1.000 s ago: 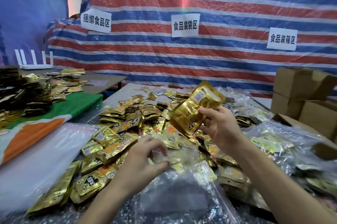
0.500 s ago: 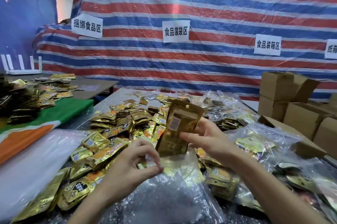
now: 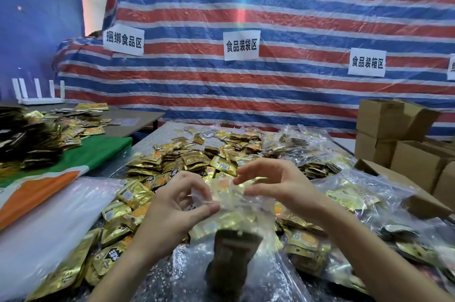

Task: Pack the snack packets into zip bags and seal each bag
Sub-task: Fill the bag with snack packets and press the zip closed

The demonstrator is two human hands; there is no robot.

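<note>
**Bag mouth held open, one packet inside: you are mid-fill**

Your left hand (image 3: pixel 177 205) pinches the left edge of the clear zip bag (image 3: pixel 231 203) between thumb and curled fingers, lifting its mouth just above the near part of the counter (image 3: pixel 162 136). Your right hand (image 3: pixel 280 186) curves over the right side of that mouth with nothing else in it. Whether its thumb actually grips the film or only rests against it cannot be told.

A dark snack packet (image 3: pixel 234 260) sits upright low in the bag, blurred. The film is too crinkled to show whether more packets lie beside it. The heap of loose packets (image 3: pixel 187 161) lies just beyond your hands, within easy reach. Filled bags (image 3: pixel 354 193) lie to the right, and cardboard boxes (image 3: pixel 379 117) stand further right.

This reads as the loading step, with sealing not yet begun: the mouth gapes and the zip strips are apart.

For the next move, hold the mouth wide with your left hand. Either take another packet from the heap with your right, or, if the bag has its share, bring both hands to the rim, line up the two strips and press along them from one end. Watch that no packet corner sits in the zip line.
</note>
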